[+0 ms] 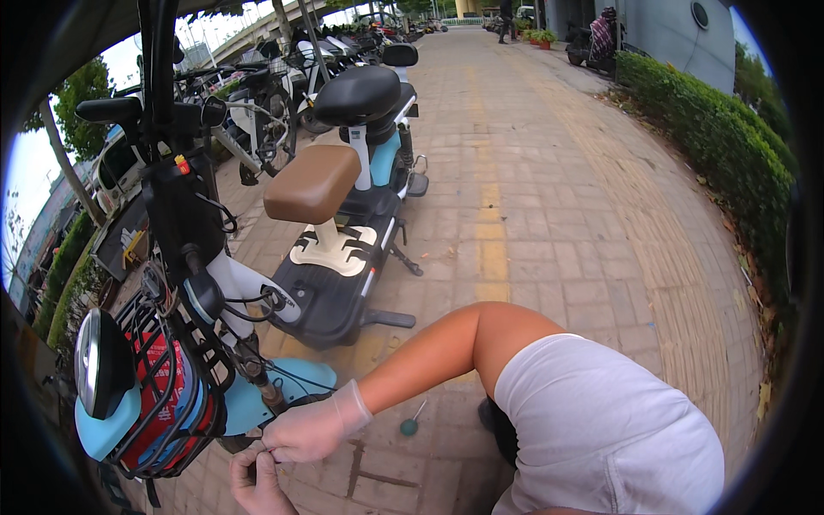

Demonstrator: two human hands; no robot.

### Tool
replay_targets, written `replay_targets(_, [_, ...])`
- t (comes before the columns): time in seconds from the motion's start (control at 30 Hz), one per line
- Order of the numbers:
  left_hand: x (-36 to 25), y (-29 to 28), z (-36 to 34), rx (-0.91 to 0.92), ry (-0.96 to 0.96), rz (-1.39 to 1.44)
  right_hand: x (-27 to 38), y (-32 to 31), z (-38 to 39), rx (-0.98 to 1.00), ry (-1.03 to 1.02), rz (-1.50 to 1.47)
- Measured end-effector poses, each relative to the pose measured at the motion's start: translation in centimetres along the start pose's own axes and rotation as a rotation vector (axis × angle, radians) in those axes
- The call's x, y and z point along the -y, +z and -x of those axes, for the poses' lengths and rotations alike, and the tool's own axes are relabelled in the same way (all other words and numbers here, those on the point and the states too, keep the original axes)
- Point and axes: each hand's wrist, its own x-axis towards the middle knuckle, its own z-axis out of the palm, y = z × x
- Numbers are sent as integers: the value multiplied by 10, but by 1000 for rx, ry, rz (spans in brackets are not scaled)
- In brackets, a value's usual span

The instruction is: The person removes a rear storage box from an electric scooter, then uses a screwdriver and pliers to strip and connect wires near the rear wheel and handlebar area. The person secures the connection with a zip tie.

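The light blue and black scooter (319,302) stood on the paving (566,257), its front end turned down the view. Its front wheel (238,444), a dark curved edge mostly hidden, lay at 11 o'clock from the fingers, just beside them; whether they touched it could not be told. The right hand (302,436), in a translucent glove, came in from 3 o'clock, its fingers curled and bent downward. The left hand (257,491) rose from 6 o'clock, thumb and forefinger drawn close together, meeting the right fingertips. Whether either set of fingers had hold of anything was too small and hidden to tell.

From that meeting point, the light blue mudguard (296,384) sat at 1 o'clock, close above the right wrist. At 10 o'clock was the black wire basket (183,422) with a red bag (154,365) inside, and beyond it the round headlight (89,360). A screwdriver (409,427) with a green handle lay on the paving at 3 o'clock, apart from both hands. Farther out, the brown seat (313,182) stood at 12 o'clock, and a clipped hedge (712,124) ran along 2 o'clock.
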Motion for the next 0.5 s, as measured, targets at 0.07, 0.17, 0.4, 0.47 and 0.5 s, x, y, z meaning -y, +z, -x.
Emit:
replay_targets(0.07, [-1,-3,1,17,-39,24,10,-3,5,45,126,-200])
replay_targets(0.17, [-4,-7,1,95,-100,151,22,-4,10,98,288,-396])
replay_targets(0.4, [-6,-9,11,91,-190,670,19,28,11,-324,-56,-345])
replay_targets(0.47, [-10,-9,17,121,-170,715,18,34,11,-266,-17,-596])
replay_targets(0.5, [-11,-8,20,92,-192,737,18,35,11,-254,-10,-718])
